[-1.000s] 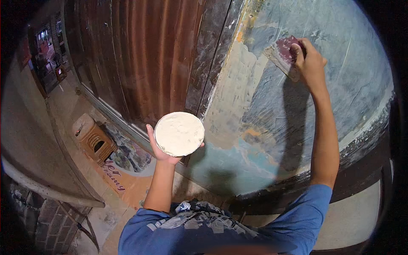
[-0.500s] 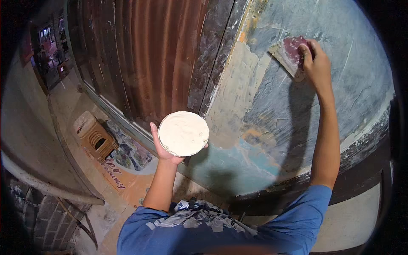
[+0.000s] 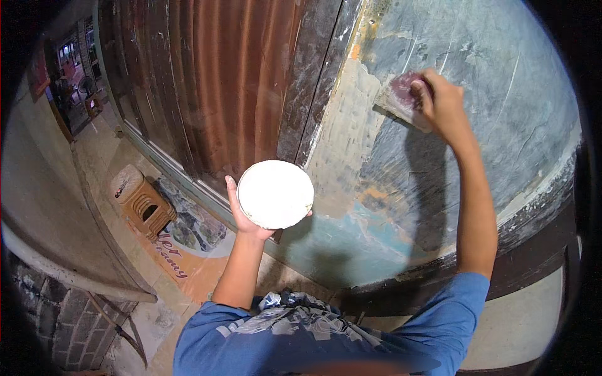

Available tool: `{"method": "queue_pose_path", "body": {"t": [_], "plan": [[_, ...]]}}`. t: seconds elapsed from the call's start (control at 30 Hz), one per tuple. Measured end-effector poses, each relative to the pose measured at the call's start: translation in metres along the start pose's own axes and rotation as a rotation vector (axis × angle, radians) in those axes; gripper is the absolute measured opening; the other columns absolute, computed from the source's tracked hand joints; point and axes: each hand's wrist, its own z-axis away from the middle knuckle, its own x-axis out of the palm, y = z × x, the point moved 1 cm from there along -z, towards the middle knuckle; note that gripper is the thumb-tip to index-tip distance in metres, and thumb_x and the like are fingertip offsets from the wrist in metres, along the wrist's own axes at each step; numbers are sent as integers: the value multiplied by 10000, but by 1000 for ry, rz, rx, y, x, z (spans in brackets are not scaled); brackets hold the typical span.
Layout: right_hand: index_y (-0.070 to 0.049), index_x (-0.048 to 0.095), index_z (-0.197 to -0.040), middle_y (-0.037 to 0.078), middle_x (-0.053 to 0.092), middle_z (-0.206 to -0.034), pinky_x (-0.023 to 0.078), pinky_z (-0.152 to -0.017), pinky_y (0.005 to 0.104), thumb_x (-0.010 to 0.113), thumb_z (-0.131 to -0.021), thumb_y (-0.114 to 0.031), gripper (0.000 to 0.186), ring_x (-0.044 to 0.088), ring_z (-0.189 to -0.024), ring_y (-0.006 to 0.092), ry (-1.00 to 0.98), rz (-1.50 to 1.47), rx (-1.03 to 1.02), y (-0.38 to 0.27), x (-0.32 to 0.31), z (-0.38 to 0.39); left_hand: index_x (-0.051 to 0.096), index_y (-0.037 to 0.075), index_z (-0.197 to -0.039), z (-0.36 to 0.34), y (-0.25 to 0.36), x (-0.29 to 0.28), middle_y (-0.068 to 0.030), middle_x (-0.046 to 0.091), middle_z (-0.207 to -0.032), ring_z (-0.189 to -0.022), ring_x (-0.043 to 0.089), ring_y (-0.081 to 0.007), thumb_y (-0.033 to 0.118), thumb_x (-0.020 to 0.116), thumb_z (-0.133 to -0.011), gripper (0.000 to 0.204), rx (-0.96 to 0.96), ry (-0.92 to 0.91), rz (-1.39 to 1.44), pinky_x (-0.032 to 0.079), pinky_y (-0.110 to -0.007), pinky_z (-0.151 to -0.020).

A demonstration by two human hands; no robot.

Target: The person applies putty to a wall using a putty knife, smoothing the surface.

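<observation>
A round tub of white paste (image 3: 276,194) rests in my left hand (image 3: 248,227), whose fingers wrap around and under it from below. My right hand (image 3: 443,103) is raised at the upper right, closed on a dark red putty spreader (image 3: 401,94) with pale paste smeared along its lower part. The spreader's edge is at or just off the blue-grey wall (image 3: 489,150); I cannot tell if they touch. To its left, a strip of beige filler (image 3: 342,125) runs down the wall beside the dark door frame.
Reddish-brown corrugated panels (image 3: 232,81) stand left of the wall. A brown plastic stool (image 3: 143,203) sits on the floor at left, by an orange printed sheet (image 3: 182,269). A pale pipe (image 3: 81,276) curves past grey blockwork (image 3: 69,326) at lower left.
My right hand has brought the spreader down and to the left, closer to the beige strip, and its tilt has changed. The tub has shifted slightly up and right.
</observation>
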Motion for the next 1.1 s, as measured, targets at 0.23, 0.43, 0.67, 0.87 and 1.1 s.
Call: {"method": "queue_pose_path", "body": {"t": [0.23,0.43,0.67,0.87,1.1], "plan": [[-36,650,-1015,116,705,-871,441,-756,384,589,-1009,-240,213,657,-770,241,219,-197,156,3,-25,-17,446,87,-1466,-3,-7,10,-223,497,-1457,-1247,533,-502,816,317,-904,929,-29,81,-10,425,-787,-933],[5,624,-952,4,587,-718,461,-623,302,564,-1034,-277,300,546,-663,98,-529,-717,455,-59,-8,24,494,83,-1428,-1,-16,45,-222,525,-1429,-1219,567,-481,806,305,-915,906,-70,-22,-11,462,-742,-940],[7,609,-910,45,567,-669,456,-582,342,555,-1031,-260,298,533,-593,130,-609,-424,129,-59,41,57,470,33,-1436,-5,-25,66,-227,544,-1409,-1226,576,-444,810,278,-919,953,-121,-98,-5,491,-658,-969],[27,610,-906,98,592,-658,472,-590,373,565,-1016,-284,333,558,-574,185,-665,-470,166,-59,38,58,474,42,-1435,-4,-24,71,-226,547,-1406,-1229,575,-445,815,288,-913,952,-78,-19,-58,488,-663,-971],[-29,607,-915,-42,512,-642,358,-469,263,542,-1052,-261,277,435,-526,41,-722,-743,466,-44,31,57,483,32,-1426,-7,-25,66,-229,547,-1410,-1235,578,-431,817,291,-911,958,-56,-21,-67,485,-616,-1011]]}}
